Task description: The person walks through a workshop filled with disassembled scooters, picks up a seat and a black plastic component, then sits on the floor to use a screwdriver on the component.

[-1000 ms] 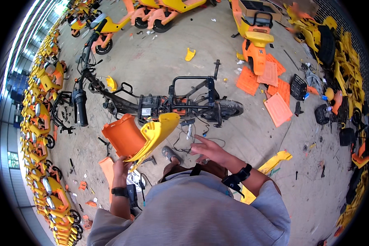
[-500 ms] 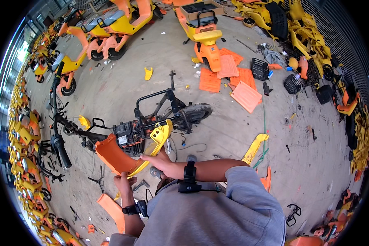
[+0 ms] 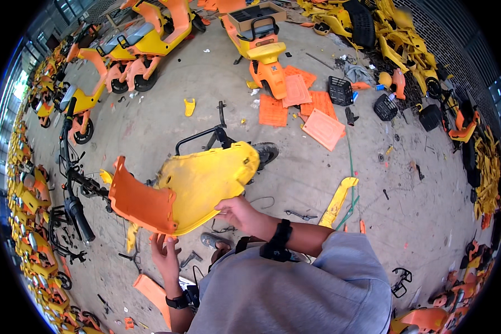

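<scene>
A scooter body panel [image 3: 206, 181], yellow with an orange curved section [image 3: 139, 200] at its left, is held up in front of me. My right hand [image 3: 240, 214] grips its lower right edge, thumb on the near face. At the lower rim, by the joint of the two colours, my left hand [image 3: 166, 256] supports the panel with its fingertips; part of them is hidden. Behind the panel lies a stripped black scooter frame, mostly covered; its handlebar [image 3: 78, 214] sticks out at the left and its wheel [image 3: 267, 153] at the right.
Several yellow and orange scooters [image 3: 161, 39] stand at the far left. Orange flat panels [image 3: 323, 128] and black baskets [image 3: 339, 91] lie on the floor ahead. A long yellow trim piece [image 3: 339, 200] lies to my right, beside a green strap [image 3: 350, 212]. Yellow parts are heaped at far right.
The panel has turned from nearly edge-on to show its broad yellow face, now covering most of the frame's middle. My right hand has moved slightly right along with it.
</scene>
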A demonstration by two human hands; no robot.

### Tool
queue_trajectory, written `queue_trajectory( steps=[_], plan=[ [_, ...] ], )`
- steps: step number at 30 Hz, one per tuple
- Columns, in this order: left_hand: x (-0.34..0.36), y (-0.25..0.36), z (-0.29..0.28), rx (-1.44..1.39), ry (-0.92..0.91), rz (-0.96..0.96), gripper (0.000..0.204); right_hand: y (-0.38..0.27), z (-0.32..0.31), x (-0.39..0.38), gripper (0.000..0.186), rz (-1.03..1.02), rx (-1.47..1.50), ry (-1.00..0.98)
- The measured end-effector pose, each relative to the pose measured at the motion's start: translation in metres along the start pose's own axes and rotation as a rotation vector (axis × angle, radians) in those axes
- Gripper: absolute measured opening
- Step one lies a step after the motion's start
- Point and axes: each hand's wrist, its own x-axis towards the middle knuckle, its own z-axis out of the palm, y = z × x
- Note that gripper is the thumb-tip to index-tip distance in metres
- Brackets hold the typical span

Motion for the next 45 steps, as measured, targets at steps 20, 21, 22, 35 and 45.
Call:
queue_trajectory(
  steps=[20,21,22,35,45],
  plan=[
    [0.018,-0.106,-0.064,0.383,-0.310,-0.132,0.033,-0.050,-0.268,-0.243,0.047,-0.995,0.557,0.637],
    [0.021,-0.117,-0.065,0.405,-0.354,-0.186,0.032,-0.041,-0.322,-0.273,0.045,-0.919,-0.294,0.667],
    [0.016,-0.137,-0.073,0.413,-0.324,-0.211,0.033,-0.046,-0.327,-0.276,0.045,-0.943,-0.002,0.849],
    [-0.089,-0.348,-0.167,0.313,-0.248,-1.124,0.024,-0.056,-0.384,-0.355,0.048,-0.969,0.538,1.386],
    [0.016,-0.213,-0.102,0.301,-0.177,-0.449,0.025,-0.064,-0.381,-0.359,0.056,-0.828,0.195,1.370]
  ],
)
